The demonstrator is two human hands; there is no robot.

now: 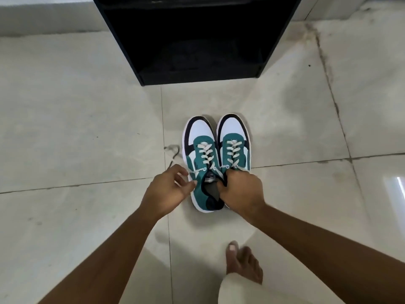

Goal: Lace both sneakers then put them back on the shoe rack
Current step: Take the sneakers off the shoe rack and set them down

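Observation:
Two teal, white and navy sneakers stand side by side on the tiled floor, toes pointing away from me. White laces cross the left sneaker (200,150) and the right sneaker (234,141). My right hand (240,189) grips both sneakers at their inner collars, fingers tucked into the openings. My left hand (168,189) pinches a loose lace end (173,150) of the left sneaker, which trails out to the left over the floor. The black shoe rack (153,40) stands straight ahead, its open front dark inside.
Pale glossy floor tiles (76,128) with grey grout lines surround the shoes. My bare foot (243,262) and a light trouser leg (236,290) are at the bottom, close behind the sneakers. A low white ledge (43,16) runs along the back left.

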